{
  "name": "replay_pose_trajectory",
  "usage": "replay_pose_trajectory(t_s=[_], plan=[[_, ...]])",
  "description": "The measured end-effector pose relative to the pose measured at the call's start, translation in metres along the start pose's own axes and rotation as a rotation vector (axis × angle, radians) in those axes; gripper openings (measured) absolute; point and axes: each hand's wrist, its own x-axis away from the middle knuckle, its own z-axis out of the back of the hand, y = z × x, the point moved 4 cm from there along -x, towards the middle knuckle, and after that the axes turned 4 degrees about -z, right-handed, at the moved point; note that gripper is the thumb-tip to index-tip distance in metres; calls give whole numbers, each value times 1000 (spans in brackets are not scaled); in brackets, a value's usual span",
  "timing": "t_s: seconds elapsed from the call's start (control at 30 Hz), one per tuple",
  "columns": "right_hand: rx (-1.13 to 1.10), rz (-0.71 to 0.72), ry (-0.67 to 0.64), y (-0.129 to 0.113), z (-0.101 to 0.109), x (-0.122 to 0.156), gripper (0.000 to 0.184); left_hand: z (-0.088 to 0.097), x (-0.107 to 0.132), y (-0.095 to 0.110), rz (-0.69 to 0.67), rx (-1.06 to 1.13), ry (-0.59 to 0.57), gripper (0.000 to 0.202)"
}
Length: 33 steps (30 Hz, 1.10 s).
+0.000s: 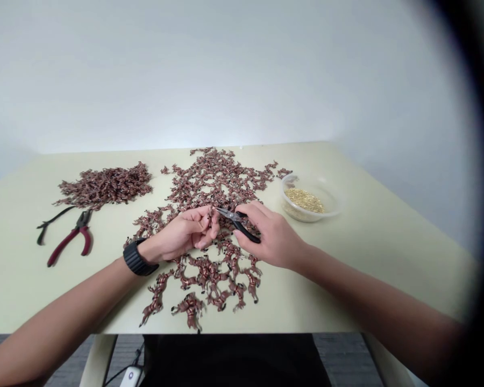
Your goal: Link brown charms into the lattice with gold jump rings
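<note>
From the head camera, my left hand (185,232) is pinched shut on a small copper-wire piece (213,217), offering it to the needle-nose pliers (246,231) clamped in my right hand (272,236). Beyond that hand sits a plastic tub (294,183) of gold bits.

1. Pliers (242,228): shiny metal tips, black plastic-looking grips.
2. Twisted wire pieces (105,186): glossy copper-coloured metal.
3. Red pliers (63,246): glossy grips.
4. Bowl (291,185): clear smooth plastic.
5. Table (367,269): smooth, matt, pale top.
6. Watch strap (135,258): matt black, ribbed.
</note>
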Motion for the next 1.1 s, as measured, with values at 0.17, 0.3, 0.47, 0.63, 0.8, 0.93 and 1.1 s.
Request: replay_pose_trajectory(t_s=[0.17,0.3,0.47,0.63,0.8,0.93,1.1], plan=[[175,93,26,2,0,0,36,-2,3,-1,61,102,-72,6],[265,144,40,4,1,0,38,-2,5,-3,92,160,-124,6],[309,183,44,5,3,0,37,0,6,-5,97,185,-117,7],[332,197,30,5,4,0,36,0,5,-4,86,216,-122,8],[346,204,28,6,4,-1,37,0,5,-4,90,234,-123,10],[349,203,23,7,6,-1,36,0,5,-3,92,239,-113,8],[356,196,8,6,6,-2,36,2,5,-2,91,236,-94,8]])
